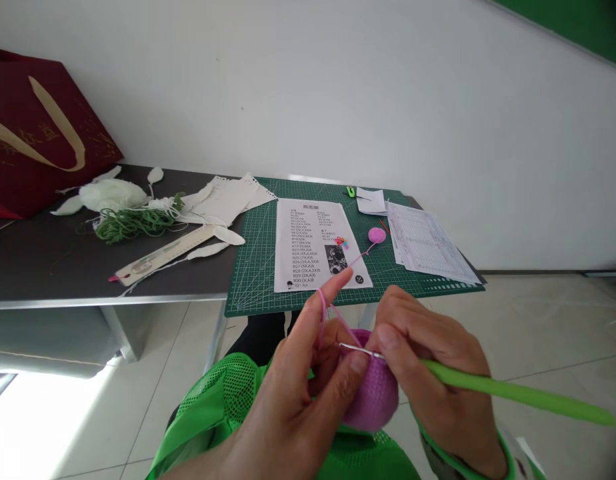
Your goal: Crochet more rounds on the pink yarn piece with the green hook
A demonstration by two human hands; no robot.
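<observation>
Between my hands is a round pink crochet piece (375, 397), held above my lap. My left hand (308, 373) pinches its upper edge with thumb and fingers. A strand of pink yarn loops over the raised left index finger. In my right hand (433, 373) is a crochet hook (518, 392) with a thick light-green handle. Its thin metal tip lies across the top edge of the piece, near the left thumb. The strand runs back to a small pink yarn ball (377, 235) on the green cutting mat (253, 267).
A printed pattern sheet (308, 233) with small coloured clips (341, 241) lies on the mat. Right of it are more papers (428, 243). On the left of the table (188, 280) are green yarn (133, 223), white crochet pieces, a ruler (163, 257) and a red bag (33, 120).
</observation>
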